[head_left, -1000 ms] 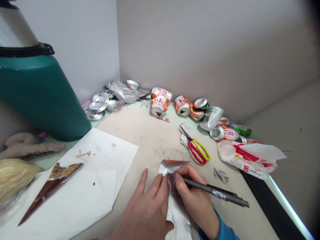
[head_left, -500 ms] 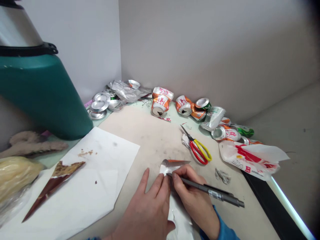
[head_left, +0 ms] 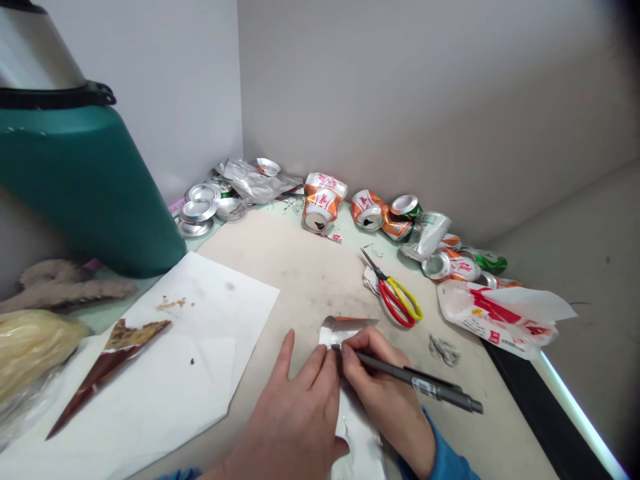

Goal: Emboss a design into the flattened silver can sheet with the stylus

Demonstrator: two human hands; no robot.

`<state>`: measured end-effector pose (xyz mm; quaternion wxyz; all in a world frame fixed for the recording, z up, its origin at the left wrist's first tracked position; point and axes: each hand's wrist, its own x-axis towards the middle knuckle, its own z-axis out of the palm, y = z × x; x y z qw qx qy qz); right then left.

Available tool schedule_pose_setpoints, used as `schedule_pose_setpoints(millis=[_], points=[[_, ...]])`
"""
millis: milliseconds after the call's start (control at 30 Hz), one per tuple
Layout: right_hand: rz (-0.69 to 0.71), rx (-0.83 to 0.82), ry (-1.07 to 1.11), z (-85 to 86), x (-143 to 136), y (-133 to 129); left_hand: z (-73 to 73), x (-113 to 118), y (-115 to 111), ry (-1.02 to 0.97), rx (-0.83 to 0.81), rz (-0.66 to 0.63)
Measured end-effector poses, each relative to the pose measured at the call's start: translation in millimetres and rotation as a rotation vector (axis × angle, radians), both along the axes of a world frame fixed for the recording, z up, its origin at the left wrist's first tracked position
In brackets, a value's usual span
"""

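My left hand (head_left: 295,407) lies with fingers spread, pressing on a strip of silvery sheet metal (head_left: 357,433) whose far end curls up and shows orange. In my right hand (head_left: 387,393) is a dark grey pen (head_left: 435,387), pinched near its tip, which touches the sheet beside my left fingertips. Red-and-yellow-handled scissors (head_left: 397,300) lie beyond my right hand, blades pointing away, over a small crumpled white scrap.
Crushed cans (head_left: 323,203) line the back wall. Can ends (head_left: 200,210) are stacked at the back left near a teal bottle (head_left: 90,193). White paper (head_left: 200,373) with a brown wrapper lies left; a red-and-white packet (head_left: 500,317) lies right.
The pen's back end has shifted slightly to the left and up. My right hand has moved slightly with it, while my left hand stays pressed on the sheet.
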<state>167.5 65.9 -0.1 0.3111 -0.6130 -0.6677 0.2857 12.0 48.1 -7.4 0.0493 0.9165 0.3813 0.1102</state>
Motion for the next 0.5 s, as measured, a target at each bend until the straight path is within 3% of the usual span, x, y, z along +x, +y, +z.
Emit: schedule_pose_setpoints(millis=[367,500], points=[[0.003,0.036,0.008,-1.7,0.7,0.5,10.2,-6.2,3.2,0.032,-0.067,0.057],[-0.007,0.032,0.003,-1.5,0.2,-0.2,10.9,-7.8,5.1,0.072,-0.094,0.021]])
